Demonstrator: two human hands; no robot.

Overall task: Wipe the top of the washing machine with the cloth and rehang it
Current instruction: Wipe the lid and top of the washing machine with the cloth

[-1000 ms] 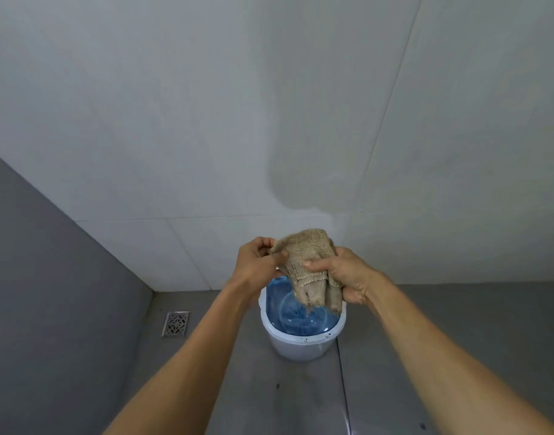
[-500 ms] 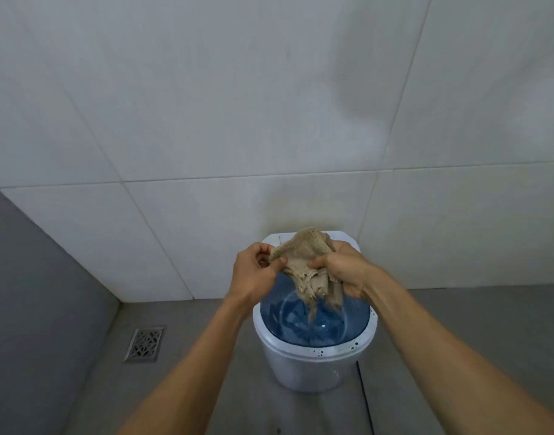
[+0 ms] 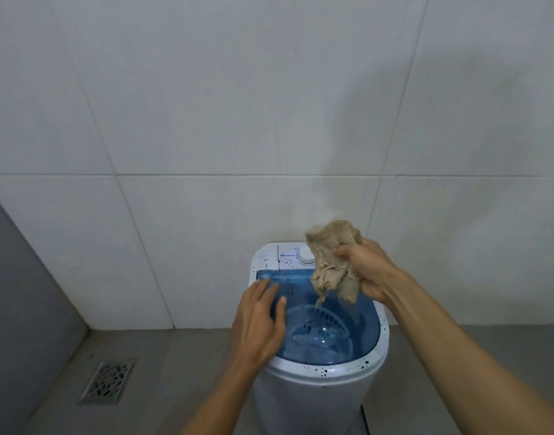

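Observation:
A small white washing machine (image 3: 319, 390) with a translucent blue lid (image 3: 354, 321) stands on the floor against the tiled wall. Dark specks dot its white rim and control panel, where a white dial (image 3: 305, 255) shows. My right hand (image 3: 368, 270) grips a bunched beige cloth (image 3: 330, 262), held above the lid's back right part with a loose end dangling down. My left hand (image 3: 260, 321) rests flat, fingers spread, on the left side of the lid and holds nothing.
White wall tiles (image 3: 206, 120) rise behind the machine. A grey panel (image 3: 18, 293) runs along the left. A metal floor drain (image 3: 107, 383) lies in the grey floor to the left of the machine.
My left hand has let go of the cloth and dropped onto the lid. My right hand alone holds the cloth now, shifted right. The view has tilted down and closer to the machine.

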